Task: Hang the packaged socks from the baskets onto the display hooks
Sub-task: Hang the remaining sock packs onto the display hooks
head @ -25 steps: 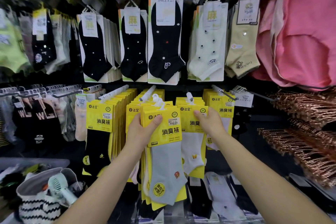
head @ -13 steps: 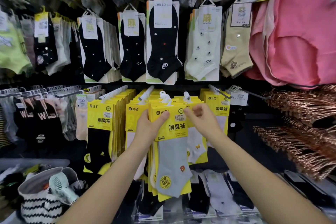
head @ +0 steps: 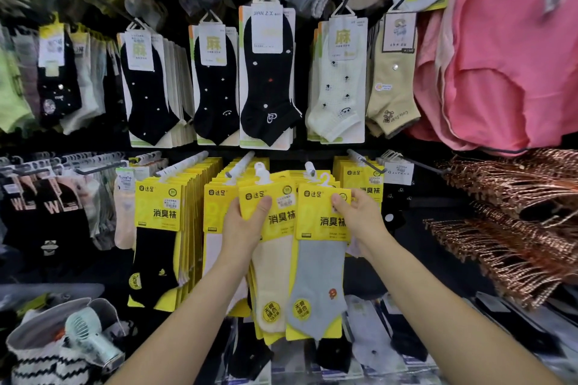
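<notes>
My left hand [head: 242, 223] grips a stack of yellow-carded sock packs whose front one holds a cream sock [head: 269, 266]. My right hand [head: 359, 216] pinches the top right corner of a yellow-carded pack with a grey sock [head: 319, 275], held just right of the stack. Its white plastic hanger [head: 325, 180] is close below the tip of a white display hook [head: 309, 167]; whether it is on the hook I cannot tell. Full rows of the same yellow packs [head: 162, 212] hang on neighbouring hooks.
Black, white and beige socks [head: 267, 78] hang on the row above. Pink garments [head: 506, 66] fill the upper right. Copper-coloured hangers [head: 513, 228] jut out at right. A striped bag with a small mint fan [head: 90, 337] sits at lower left. Flat packs lie below.
The grey sock pack has come off the front of the left-hand stack and moved right in my right hand, uncovering the cream sock pack. Both hands rose slightly.
</notes>
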